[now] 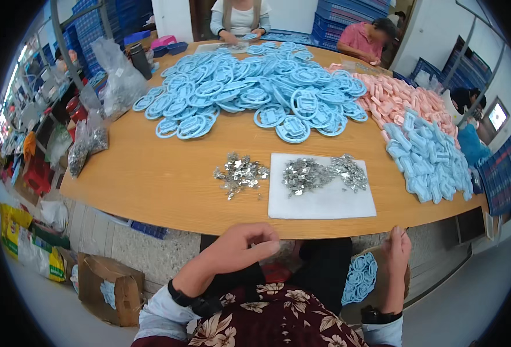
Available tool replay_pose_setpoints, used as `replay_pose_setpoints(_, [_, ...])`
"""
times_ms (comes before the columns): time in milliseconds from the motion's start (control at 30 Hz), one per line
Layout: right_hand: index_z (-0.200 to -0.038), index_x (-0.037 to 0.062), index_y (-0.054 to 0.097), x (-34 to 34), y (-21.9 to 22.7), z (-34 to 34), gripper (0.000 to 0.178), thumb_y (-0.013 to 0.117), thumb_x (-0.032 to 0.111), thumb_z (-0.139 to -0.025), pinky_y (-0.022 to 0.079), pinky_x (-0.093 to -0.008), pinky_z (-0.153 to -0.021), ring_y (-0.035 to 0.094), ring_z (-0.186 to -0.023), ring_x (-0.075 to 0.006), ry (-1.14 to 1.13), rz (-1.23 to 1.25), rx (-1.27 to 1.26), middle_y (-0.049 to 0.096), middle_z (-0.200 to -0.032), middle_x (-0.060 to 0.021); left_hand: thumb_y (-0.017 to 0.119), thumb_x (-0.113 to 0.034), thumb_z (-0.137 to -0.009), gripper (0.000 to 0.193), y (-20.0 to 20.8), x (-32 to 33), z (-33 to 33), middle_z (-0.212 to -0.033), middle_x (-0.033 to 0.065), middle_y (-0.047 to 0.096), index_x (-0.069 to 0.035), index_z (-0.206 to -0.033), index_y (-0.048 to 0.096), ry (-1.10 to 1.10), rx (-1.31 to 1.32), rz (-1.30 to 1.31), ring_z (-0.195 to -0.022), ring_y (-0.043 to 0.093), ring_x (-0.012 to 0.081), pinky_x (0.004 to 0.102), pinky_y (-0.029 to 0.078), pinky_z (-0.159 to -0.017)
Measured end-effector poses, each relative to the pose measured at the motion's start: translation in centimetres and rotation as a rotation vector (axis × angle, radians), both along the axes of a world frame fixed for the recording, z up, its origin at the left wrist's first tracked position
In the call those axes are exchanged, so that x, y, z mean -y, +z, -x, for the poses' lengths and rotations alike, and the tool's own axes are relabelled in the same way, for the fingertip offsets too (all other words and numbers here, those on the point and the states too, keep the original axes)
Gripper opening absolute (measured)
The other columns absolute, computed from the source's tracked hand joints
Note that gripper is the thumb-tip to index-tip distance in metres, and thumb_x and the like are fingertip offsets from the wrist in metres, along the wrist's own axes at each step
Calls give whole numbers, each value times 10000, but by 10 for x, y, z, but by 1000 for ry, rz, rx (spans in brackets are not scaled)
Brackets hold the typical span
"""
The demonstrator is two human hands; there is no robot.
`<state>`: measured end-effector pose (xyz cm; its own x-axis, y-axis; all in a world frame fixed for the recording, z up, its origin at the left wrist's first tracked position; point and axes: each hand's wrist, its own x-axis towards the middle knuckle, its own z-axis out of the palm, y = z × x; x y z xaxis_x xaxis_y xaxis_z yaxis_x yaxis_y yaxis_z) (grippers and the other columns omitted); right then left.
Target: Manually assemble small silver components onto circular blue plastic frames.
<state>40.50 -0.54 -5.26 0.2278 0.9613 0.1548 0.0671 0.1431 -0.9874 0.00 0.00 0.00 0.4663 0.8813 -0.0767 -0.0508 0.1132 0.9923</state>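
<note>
My left hand (pixel 245 246) hovers just off the table's near edge, fingers loosely bent and thumb apart, with nothing visible in it. At the right, my right hand (pixel 396 250) is closed in a pinch beside the table edge; a small dark tip shows at the fingers, too small to name. In front of me a white foam sheet (pixel 325 207) bears two heaps of small metal pieces (pixel 306 175). Left of the sheet, a loose pile of small metal pieces (pixel 241 172) lies on the wooden table (pixel 151 168).
Light-blue round plastic parts (pixel 232 81) form a large heap at the back. Pink parts (pixel 409 101) and light-blue elongated parts (pixel 429 153) lie at the right. A cardboard box (pixel 383 277) with blue parts stands below my right hand. Two people (pixel 362 43) sit across the table.
</note>
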Motion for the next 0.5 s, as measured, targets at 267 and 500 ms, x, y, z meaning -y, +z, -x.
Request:
replay_pose_setpoints(267, [-766,17,537,-50,78,97,322,483,186,-1034,334,-233,-578,402,-641,-52,268,-104,71,500,-710,17,507,-214,-993,408,103,25,-17,-564,19,503,-83,-606,495,81,631,-628,-507,470,216,474,539,-755])
replay_pose_setpoints(500, [-744,18,541,-58,35,102,395,511,255,-1060,364,-236,-619,419,-672,-59,251,-78,38,517,-713,21,559,-221,-961,264,129,35,-9,-668,8,585,-114,-720,575,161,814,-1059,-630,550,181,399,542,-793])
